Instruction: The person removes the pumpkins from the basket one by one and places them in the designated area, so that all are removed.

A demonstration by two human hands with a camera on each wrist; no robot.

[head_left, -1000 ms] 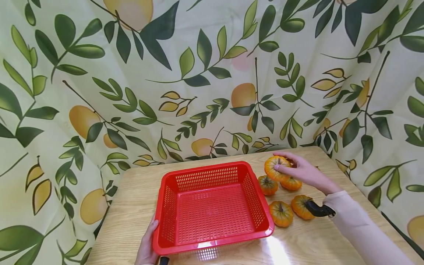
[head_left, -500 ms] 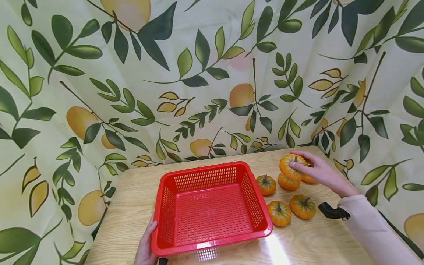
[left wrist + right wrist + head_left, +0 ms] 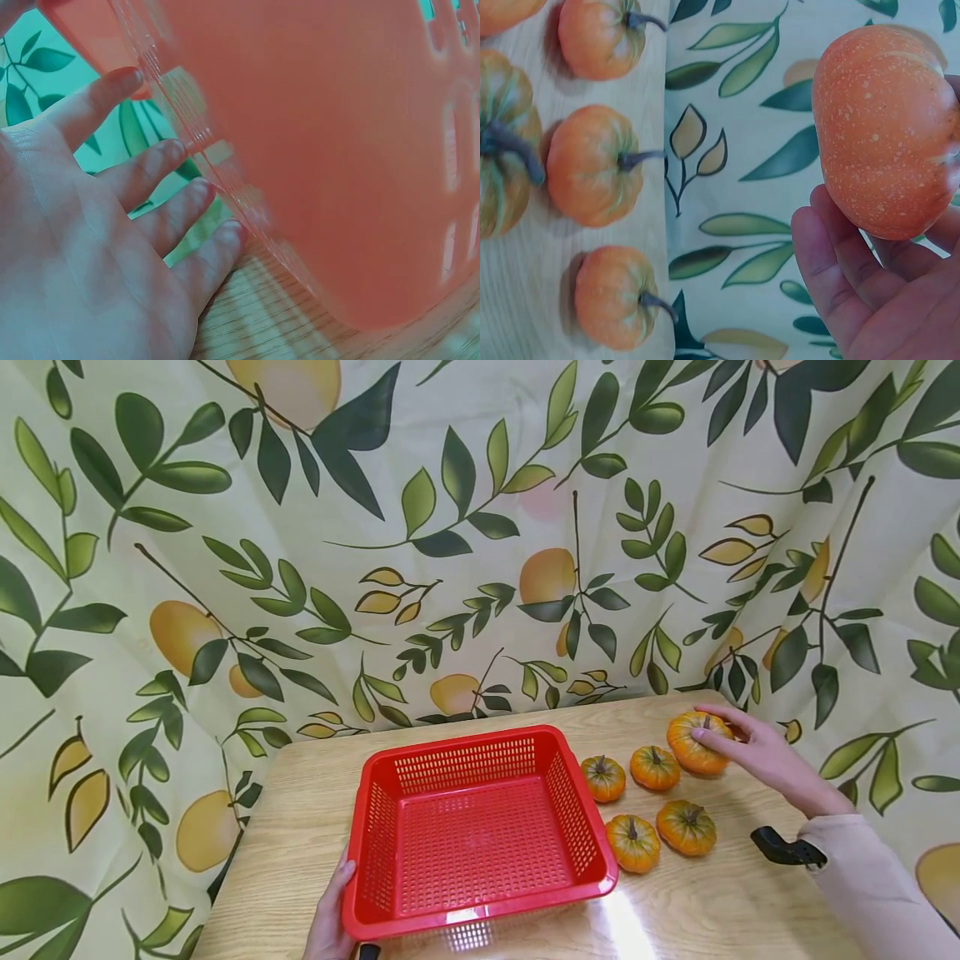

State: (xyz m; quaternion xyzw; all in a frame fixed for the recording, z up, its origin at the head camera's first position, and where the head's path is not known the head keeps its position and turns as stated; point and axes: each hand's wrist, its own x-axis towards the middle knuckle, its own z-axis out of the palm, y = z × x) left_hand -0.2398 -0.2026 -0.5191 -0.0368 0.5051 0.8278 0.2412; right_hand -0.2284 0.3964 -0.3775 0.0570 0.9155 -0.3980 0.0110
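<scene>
In the head view my right hand (image 3: 750, 747) holds a small orange pumpkin (image 3: 693, 745) above the far right of the table, thumb near its stem. The right wrist view shows the smooth, speckled side of this pumpkin (image 3: 885, 127) above the fingers. My left hand (image 3: 331, 910) rests at the left side of a red plastic basket (image 3: 480, 843), thumb at the rim. Nearly straight fingers (image 3: 154, 169) touch the basket's outer side in the left wrist view. Several pumpkins sit beside the basket, among them a near one (image 3: 633, 843) and a back one (image 3: 655, 768).
The basket stands on a pale wooden table (image 3: 300, 810), with only its mesh floor showing inside. A cloth (image 3: 450, 527) printed with leaves and fruit hangs behind the table and along the sides. A greenish-orange pumpkin (image 3: 686, 827) lies close to the right forearm.
My right hand has carried the held pumpkin rightward, away from the basket and over the back row. Pumpkins it covered before now show. The left hand stays at the basket.
</scene>
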